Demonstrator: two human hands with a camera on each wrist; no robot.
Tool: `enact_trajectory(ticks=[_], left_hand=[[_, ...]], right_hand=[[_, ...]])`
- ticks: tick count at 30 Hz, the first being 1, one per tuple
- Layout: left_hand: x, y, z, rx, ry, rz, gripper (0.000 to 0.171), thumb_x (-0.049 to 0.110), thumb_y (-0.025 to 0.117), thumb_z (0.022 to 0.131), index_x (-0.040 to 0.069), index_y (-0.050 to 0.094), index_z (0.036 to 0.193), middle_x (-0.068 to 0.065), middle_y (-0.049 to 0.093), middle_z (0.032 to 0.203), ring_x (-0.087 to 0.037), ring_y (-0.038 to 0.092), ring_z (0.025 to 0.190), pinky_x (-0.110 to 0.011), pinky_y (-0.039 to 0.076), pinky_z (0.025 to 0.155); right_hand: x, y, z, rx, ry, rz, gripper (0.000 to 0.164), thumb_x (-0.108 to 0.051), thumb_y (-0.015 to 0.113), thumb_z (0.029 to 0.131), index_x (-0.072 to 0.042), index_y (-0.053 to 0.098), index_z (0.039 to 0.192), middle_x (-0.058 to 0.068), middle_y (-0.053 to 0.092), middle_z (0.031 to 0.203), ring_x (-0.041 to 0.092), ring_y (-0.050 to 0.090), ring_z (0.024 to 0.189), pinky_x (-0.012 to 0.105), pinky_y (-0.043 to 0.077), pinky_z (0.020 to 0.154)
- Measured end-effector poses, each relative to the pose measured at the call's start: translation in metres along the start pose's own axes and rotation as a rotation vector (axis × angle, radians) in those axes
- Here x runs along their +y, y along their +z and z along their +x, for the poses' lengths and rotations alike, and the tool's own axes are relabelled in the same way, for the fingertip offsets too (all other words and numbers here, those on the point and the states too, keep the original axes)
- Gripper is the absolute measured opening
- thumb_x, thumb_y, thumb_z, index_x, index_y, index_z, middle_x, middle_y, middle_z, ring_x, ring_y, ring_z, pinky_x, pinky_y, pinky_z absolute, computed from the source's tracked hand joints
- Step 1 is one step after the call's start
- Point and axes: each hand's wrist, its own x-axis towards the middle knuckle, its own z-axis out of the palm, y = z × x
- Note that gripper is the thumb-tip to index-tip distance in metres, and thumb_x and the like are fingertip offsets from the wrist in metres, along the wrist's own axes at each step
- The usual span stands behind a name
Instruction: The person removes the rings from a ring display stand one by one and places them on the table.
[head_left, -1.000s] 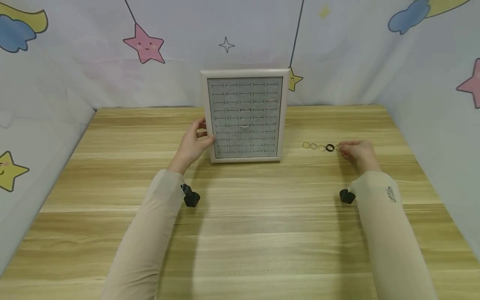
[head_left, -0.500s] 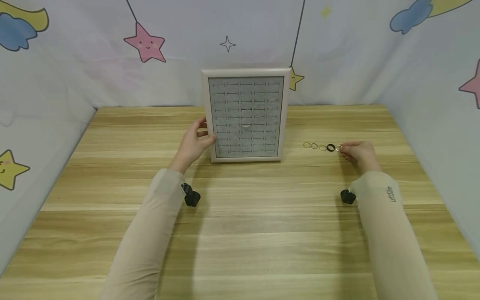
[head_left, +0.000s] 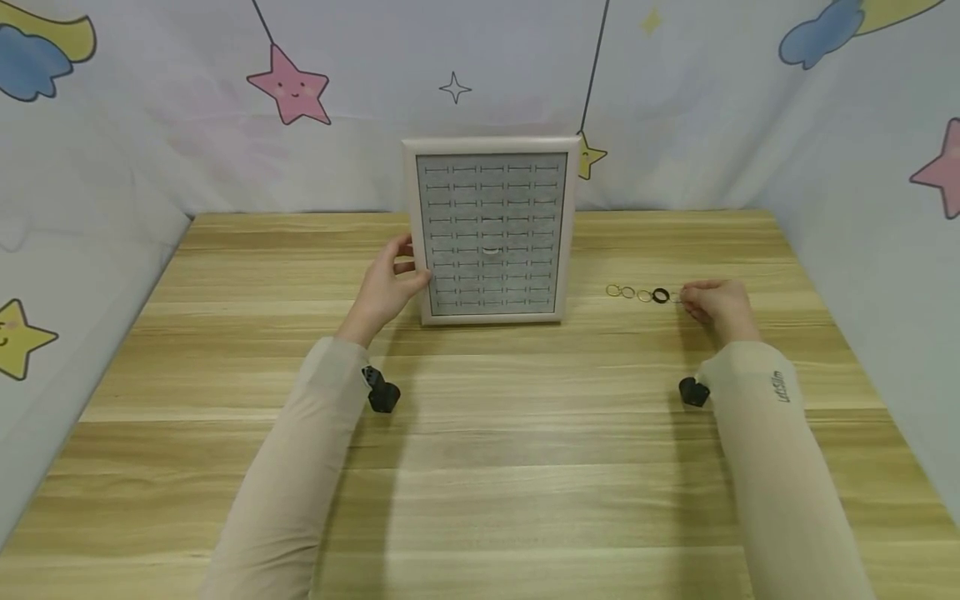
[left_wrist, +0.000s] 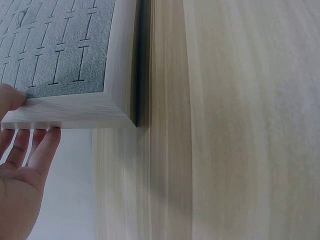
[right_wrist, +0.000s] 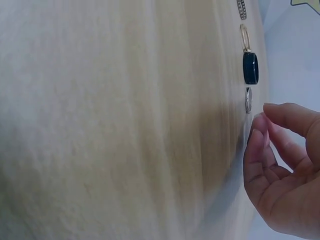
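In the head view, a white-framed ring display board (head_left: pixel 495 233) with a grey slotted pad stands upright on the table. My left hand (head_left: pixel 386 287) grips its left edge; the left wrist view has the thumb (left_wrist: pixel 12 97) on the front and the fingers behind. A silver ring (head_left: pixel 491 251) sits in a middle slot. To the right, my right hand (head_left: pixel 716 304) has its thumb and fingertips drawn together at the near end of a row of rings. They pinch at the edge of a thin silver ring (right_wrist: pixel 248 100), beside a wide black ring (right_wrist: pixel 251 68).
Several gold-coloured rings (head_left: pixel 628 292) continue the row to the left of the black one, between it and the board. The wood-grain table (head_left: pixel 540 467) meets a white curtain (head_left: pixel 360 158) printed with stars at the back.
The thin silver ring by my right fingertips showed as a fuller circle half a second ago and now looks thinner and fainter. My left hand and the board have stayed put.
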Motion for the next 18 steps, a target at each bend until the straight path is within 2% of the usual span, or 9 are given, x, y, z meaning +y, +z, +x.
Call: enact_trajectory(ticks=[2,6,11,14,18], left_hand=[[0.0,0.0,0.0,-0.002,0.0,0.0,0.069,0.012,0.061,0.092,0.009,0.024,0.151,-0.015,0.039,0.143,-0.033,0.045,0.132,-0.044,0.048,0.103],[0.0,0.0,0.0,-0.005,-0.002,0.004,0.069,0.012,0.061,0.092,0.009,0.024,0.15,-0.015,0.039,0.143,-0.033,0.045,0.132,-0.044,0.048,0.103],[0.001,0.0,0.0,-0.002,-0.002,0.01,0.069,0.012,0.061,0.092,0.008,0.024,0.15,-0.015,0.039,0.143,-0.033,0.045,0.132,-0.044,0.048,0.104],[0.001,0.0,0.0,-0.004,-0.004,0.01,0.069,0.013,0.06,0.092,0.009,0.023,0.151,-0.015,0.039,0.144,-0.033,0.044,0.133,-0.044,0.048,0.104],[0.001,0.0,0.0,-0.004,-0.011,0.008,0.069,0.013,0.06,0.093,0.009,0.023,0.151,-0.015,0.039,0.144,-0.032,0.044,0.133,-0.043,0.048,0.104]], right_hand=[[-0.003,0.001,-0.001,0.019,-0.02,0.009,0.036,-0.01,0.053,0.094,0.004,0.052,0.127,-0.023,0.056,0.064,-0.008,0.054,0.064,0.008,0.051,0.063],[-0.016,0.006,-0.001,0.075,-0.035,-0.032,0.048,-0.019,0.052,0.096,0.003,0.045,0.139,-0.02,0.053,0.081,-0.006,0.053,0.072,0.007,0.05,0.069],[-0.038,0.017,-0.007,0.153,-0.105,-0.057,0.048,-0.024,0.05,0.098,-0.001,0.047,0.139,-0.013,0.051,0.098,-0.004,0.052,0.081,0.009,0.05,0.078],[-0.053,0.026,-0.012,0.192,-0.18,-0.042,0.045,-0.024,0.05,0.097,-0.003,0.05,0.137,-0.012,0.051,0.099,-0.003,0.052,0.082,0.013,0.05,0.082],[-0.074,0.042,-0.019,0.227,-0.272,-0.044,0.04,-0.025,0.053,0.096,-0.006,0.057,0.13,-0.013,0.053,0.094,-0.001,0.053,0.081,0.014,0.049,0.077]])
